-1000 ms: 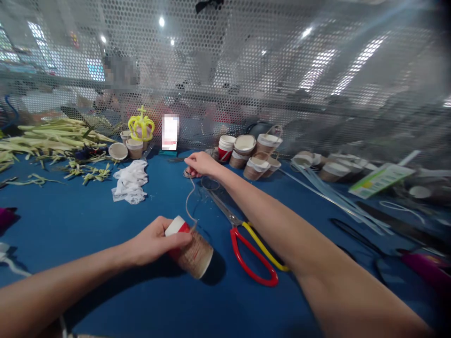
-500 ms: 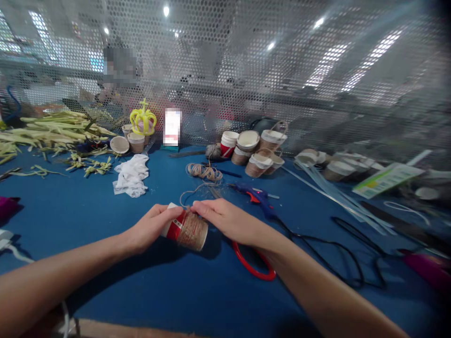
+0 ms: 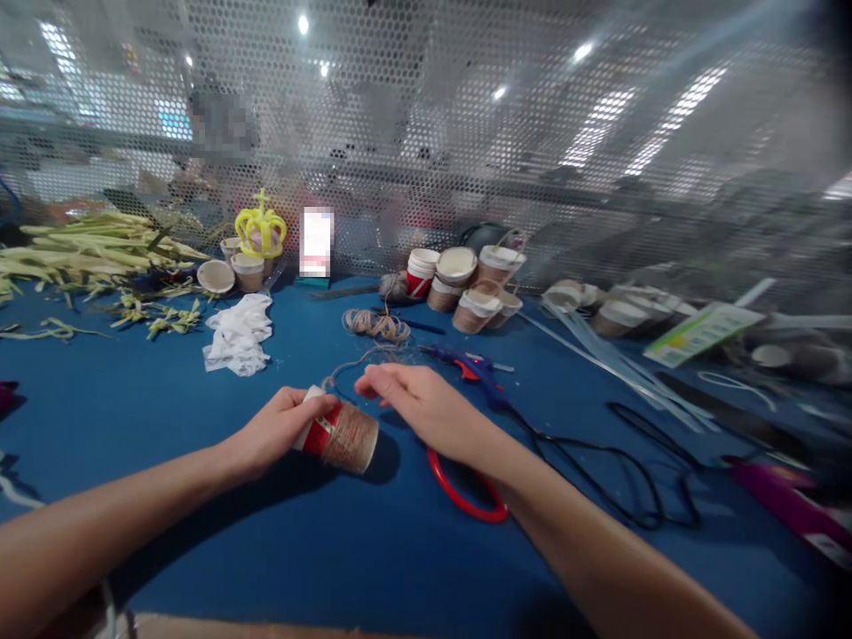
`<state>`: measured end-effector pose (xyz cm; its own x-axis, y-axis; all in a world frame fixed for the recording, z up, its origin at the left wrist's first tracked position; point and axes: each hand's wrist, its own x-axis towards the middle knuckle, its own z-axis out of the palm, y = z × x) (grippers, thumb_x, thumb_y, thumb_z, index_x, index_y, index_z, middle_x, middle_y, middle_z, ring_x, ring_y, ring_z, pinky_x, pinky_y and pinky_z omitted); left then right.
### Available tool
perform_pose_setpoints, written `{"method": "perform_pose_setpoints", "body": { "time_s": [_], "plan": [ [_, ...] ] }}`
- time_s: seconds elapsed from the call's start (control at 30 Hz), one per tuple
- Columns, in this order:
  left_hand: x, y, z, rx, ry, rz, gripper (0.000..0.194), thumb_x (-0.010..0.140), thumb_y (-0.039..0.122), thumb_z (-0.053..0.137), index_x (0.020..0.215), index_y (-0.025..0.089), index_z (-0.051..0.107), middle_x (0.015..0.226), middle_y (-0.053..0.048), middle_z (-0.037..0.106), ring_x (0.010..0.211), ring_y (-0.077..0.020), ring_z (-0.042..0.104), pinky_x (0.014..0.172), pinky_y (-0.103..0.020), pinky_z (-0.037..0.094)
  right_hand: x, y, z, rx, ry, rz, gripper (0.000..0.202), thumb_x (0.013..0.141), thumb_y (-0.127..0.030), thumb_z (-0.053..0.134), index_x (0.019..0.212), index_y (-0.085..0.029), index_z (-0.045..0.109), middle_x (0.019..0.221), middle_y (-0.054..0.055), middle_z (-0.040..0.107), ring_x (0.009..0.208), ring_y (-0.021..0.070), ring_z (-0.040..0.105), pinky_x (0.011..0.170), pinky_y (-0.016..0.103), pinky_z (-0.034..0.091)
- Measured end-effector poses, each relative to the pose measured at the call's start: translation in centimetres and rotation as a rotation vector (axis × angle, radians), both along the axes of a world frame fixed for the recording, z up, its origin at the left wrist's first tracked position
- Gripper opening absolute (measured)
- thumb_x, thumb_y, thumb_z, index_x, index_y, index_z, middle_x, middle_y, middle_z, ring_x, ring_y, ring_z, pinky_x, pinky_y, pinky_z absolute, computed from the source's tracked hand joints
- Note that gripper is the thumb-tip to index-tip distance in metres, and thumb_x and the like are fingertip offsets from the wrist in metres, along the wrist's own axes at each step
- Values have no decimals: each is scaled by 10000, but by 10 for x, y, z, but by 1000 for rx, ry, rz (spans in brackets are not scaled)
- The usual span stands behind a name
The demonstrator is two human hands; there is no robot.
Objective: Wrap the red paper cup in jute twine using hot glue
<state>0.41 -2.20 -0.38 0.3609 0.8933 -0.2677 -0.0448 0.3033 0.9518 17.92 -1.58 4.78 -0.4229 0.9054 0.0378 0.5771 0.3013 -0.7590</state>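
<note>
My left hand [image 3: 283,426] is closed around a small paper cup [image 3: 320,433], tilted on its side. Its red and white printed part shows next to my thumb, and brown twine [image 3: 352,437] is wound closely round the other part. From the cup's upper side a loose strand loops up toward a small twine bundle [image 3: 376,326]. My right hand [image 3: 419,399] hovers just right of the cup, apart from it, with fingers curled together; whether they pinch anything is hidden. Under my right forearm lie red-handled scissors [image 3: 462,497], partly covered.
A blue glue gun [image 3: 472,366] with a black cord lies right of my hands, near clear glue sticks [image 3: 599,355]. Twine-wrapped cups [image 3: 476,309] stand at the back. Crumpled white cloth [image 3: 240,333], plant stalks [image 3: 99,248] and a yellow crown [image 3: 261,232] are on the left.
My right hand has come off the twine-wrapped cup, leaving a gap between them. My left hand still holds the cup. The whole view has shifted slightly.
</note>
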Motion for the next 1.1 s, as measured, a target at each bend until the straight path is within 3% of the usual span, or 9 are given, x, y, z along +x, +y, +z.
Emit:
{"method": "perform_pose_setpoints", "body": {
  "time_s": [0.1,0.2,0.3,0.47,0.57,0.73,0.9,1.0,1.1],
  "plan": [
    [-1,0,1,16,47,1,335,688,416,579,623,90,623,521,-12,580,451,-88,443,467,-191,315,32,8,8,67,-179,-310,299,884,-342,337,813,-171,572,814,41,669,683,140,624,601,239,477],
    [-3,1,5,37,76,-36,381,679,465,564,634,94,635,570,-27,615,510,-121,493,519,-208,363,73,23,7,149,-354,-612,223,870,-292,379,888,-150,550,896,99,648,842,211,605,736,310,442],
    [-4,2,9,91,153,-49,415,696,493,514,626,98,621,554,-17,594,517,-126,479,527,-212,363,105,39,-7,50,-508,-736,155,816,-262,501,788,-134,585,857,121,642,893,275,585,770,359,422],
    [-6,3,9,202,246,-28,422,732,483,456,565,108,555,509,18,495,487,-88,373,489,-192,303,122,54,-34,-169,-568,-699,247,846,-291,498,1057,-167,535,1075,60,556,895,176,565,754,372,473],
    [-7,3,5,274,301,-48,435,757,485,420,560,111,524,517,24,453,503,-86,345,496,-195,288,122,55,-36,-202,-487,-702,220,843,-271,503,1023,-152,550,1022,60,577,845,171,579,719,349,485],
    [-10,6,2,269,342,-92,452,782,487,375,621,97,537,562,11,452,528,-92,345,502,-202,277,111,37,-12,-117,-186,-710,122,789,-150,517,908,-126,521,732,32,610,634,118,597,618,219,483],
    [-12,7,7,307,388,-122,447,791,480,365,581,111,505,532,32,398,494,-77,302,461,-191,238,81,-1,18,-155,181,-526,196,711,-345,612,681,-173,522,553,-32,566,477,78,522,483,175,445],
    [-12,6,11,287,430,-130,460,792,477,355,585,103,525,512,38,380,475,-73,289,450,-190,232,61,-22,19,-197,171,-325,241,706,-377,612,616,-159,563,526,-11,573,483,88,522,466,181,434],
    [-12,7,16,241,395,-177,475,790,479,354,702,79,594,573,8,485,502,-87,370,483,-194,292,45,-36,10,-260,162,-201,209,739,-352,575,795,-158,627,546,-13,584,501,98,543,473,189,448]
  ]
}}
